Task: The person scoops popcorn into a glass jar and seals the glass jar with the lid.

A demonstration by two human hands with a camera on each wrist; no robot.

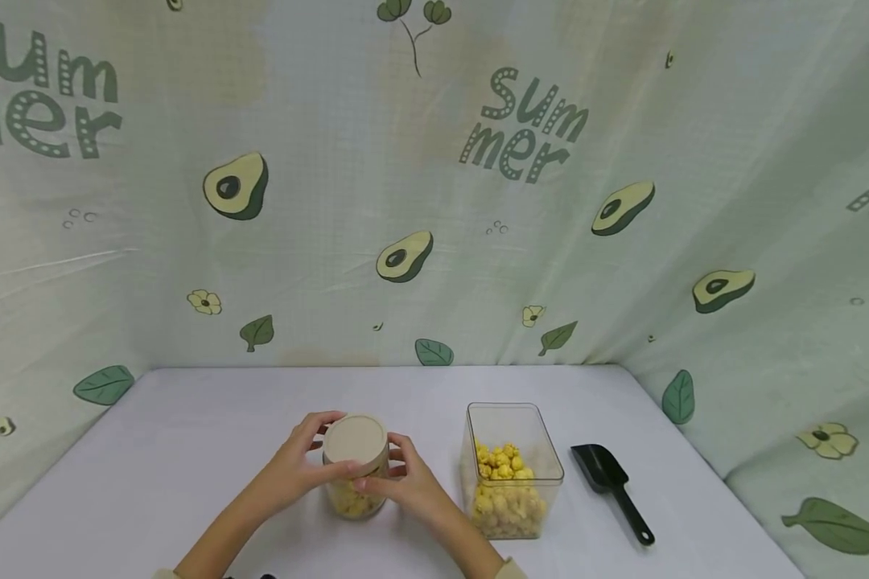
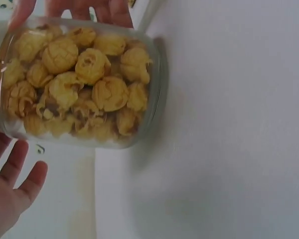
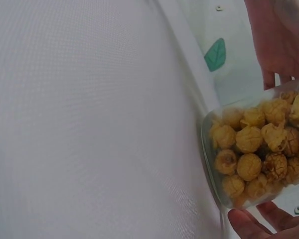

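Note:
A clear jar [image 1: 355,505] of yellow popcorn [image 2: 89,87] stands upright on the white table, with a round beige lid [image 1: 355,441] on top. My left hand [image 1: 300,468] holds the lid from the left, thumb along its front edge and fingers behind. From the other side my right hand [image 1: 420,489] grips the jar just under the lid, its thumb across the front. Both wrist views show the popcorn through the jar's glassy wall [image 3: 217,184]. The fingers' contact on the far side is partly hidden.
Right of the hands stands a clear open square container [image 1: 510,404], partly filled with popcorn. Beyond it a black scoop [image 1: 610,481] lies on the white table [image 1: 224,418]. A patterned cloth [image 1: 319,201] hangs behind. Small dark objects [image 1: 266,576] barely show at the bottom edge.

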